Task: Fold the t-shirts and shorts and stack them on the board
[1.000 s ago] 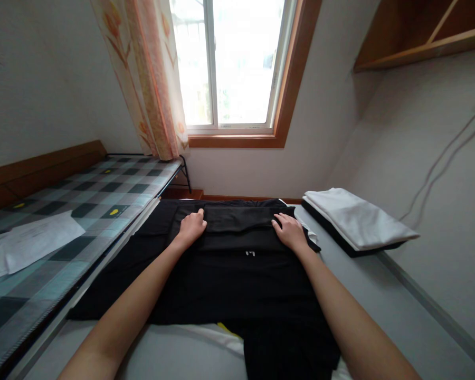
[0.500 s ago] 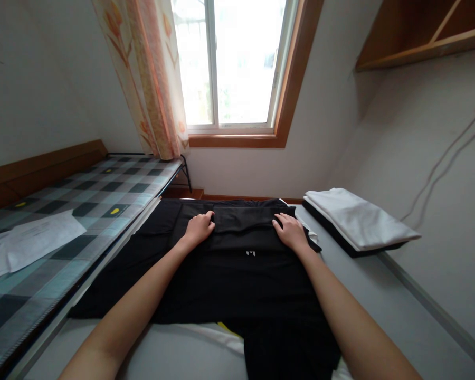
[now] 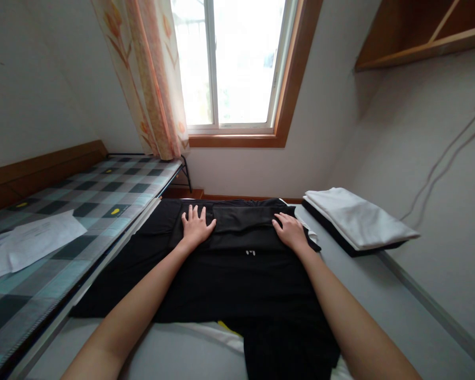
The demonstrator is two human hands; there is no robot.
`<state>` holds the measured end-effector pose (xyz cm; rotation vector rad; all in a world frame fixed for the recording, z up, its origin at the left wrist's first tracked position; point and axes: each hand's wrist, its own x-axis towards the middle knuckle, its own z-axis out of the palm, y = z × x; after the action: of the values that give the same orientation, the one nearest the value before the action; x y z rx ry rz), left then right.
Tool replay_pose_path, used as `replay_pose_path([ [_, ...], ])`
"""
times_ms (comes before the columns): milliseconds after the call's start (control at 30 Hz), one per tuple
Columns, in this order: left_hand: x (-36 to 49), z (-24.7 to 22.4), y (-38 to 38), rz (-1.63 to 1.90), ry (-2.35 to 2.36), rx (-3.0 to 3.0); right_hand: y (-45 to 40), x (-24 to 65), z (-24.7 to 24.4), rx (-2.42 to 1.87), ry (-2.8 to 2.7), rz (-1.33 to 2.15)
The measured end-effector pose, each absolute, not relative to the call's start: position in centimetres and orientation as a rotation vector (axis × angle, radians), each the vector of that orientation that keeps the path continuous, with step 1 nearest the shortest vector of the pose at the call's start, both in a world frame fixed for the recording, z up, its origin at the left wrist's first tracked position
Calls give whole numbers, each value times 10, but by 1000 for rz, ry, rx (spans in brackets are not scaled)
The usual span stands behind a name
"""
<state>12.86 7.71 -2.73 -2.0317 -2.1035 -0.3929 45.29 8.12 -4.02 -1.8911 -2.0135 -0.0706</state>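
A black T-shirt lies spread on the pale surface, its far side folded over toward me in a band. A small white logo shows near its middle, and one sleeve hangs toward the near edge. My left hand rests flat on the folded band with its fingers spread. At the band's right end, my right hand lies palm down on the cloth, fingers slightly bent and apart. White cloth with a yellow edge peeks out from under the shirt.
Folded white and black clothes are stacked at the right by the wall. A bed with a checked mattress stands at the left, bearing white papers. Ahead are a curtain and a window; a wooden shelf hangs upper right.
My left hand has opened from a closed grip on the fold to spread fingers lying flat. My right hand and the shirt look much the same.
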Motion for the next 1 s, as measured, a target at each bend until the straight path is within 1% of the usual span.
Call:
replay_pose_path([
  [100,127,-29,79,-188,-2185,-2140,81,453,-40,-1886,-2010,-71],
  [200,125,-30,81,-117,-2170,-2211,82,453,-41,-1887,-2010,-69],
  [567,126,-27,77,-159,-2088,-2278,81,452,-39,-1899,-2006,-62],
  [867,126,-26,78,-162,-2139,-2311,81,453,-41,-1887,-2008,-80],
  [1000,128,-27,78,-216,-2141,-2288,82,453,-42,-1891,-2008,-84],
])
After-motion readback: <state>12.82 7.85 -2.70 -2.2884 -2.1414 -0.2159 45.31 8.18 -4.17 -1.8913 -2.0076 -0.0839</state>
